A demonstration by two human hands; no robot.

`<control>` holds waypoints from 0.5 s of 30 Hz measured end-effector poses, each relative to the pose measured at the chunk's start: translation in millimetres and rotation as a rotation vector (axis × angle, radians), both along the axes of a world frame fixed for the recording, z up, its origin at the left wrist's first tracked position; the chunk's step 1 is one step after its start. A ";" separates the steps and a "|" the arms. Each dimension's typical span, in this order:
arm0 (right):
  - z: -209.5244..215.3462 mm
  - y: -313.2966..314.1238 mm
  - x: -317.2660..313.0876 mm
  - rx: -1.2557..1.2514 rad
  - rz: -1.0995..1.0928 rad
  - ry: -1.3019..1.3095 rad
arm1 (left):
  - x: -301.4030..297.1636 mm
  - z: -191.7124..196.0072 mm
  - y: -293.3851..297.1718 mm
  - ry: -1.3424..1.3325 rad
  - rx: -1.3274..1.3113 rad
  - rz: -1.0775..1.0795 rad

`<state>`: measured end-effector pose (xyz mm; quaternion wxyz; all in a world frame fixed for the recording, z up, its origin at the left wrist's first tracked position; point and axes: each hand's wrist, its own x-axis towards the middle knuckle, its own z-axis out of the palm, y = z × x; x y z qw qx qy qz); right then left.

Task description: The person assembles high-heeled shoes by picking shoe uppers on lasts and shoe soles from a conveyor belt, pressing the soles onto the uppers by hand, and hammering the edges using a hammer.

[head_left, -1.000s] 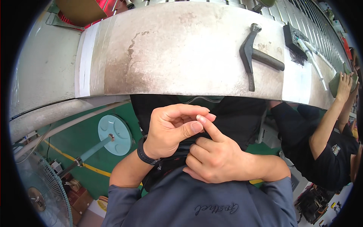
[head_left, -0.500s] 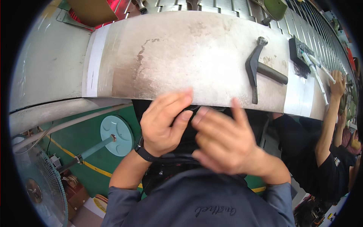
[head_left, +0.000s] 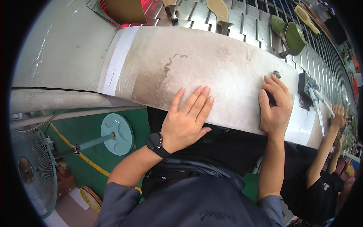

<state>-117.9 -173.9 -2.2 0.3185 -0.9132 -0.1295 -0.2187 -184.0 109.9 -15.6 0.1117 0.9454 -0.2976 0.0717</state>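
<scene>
On the bench (head_left: pixel 211 64), the hammer (head_left: pixel 273 90) lies near its right end, mostly hidden under the right hand (head_left: pixel 275 109), whose fingers curl over the handle; a firm grip cannot be told. Well left of the hammer, the left hand (head_left: pixel 185 123) rests flat, fingers spread, holding nothing.

Two hands, left (head_left: pixel 185 125) and right (head_left: pixel 275 109), lie on the bench (head_left: pixel 211 72). One black tool (head_left: pixel 273 96), two white pens (head_left: pixel 317 106), one black block (head_left: pixel 305 85). One fan (head_left: pixel 30 166) stands below.
</scene>
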 end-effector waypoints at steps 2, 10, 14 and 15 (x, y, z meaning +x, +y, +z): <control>1.2 0.4 -0.3 -0.013 0.007 0.000 | -1.1 2.5 1.7 -0.008 0.001 0.009; 3.7 -3.3 1.7 0.001 -0.014 -0.004 | 4.6 11.7 -3.1 0.015 0.019 -0.012; 3.8 -5.8 4.9 0.029 -0.005 -0.009 | 26.1 36.4 -0.7 0.166 -0.142 -0.023; 1.6 -3.7 3.7 0.060 0.020 0.000 | 33.4 41.3 1.6 0.214 -0.183 -0.038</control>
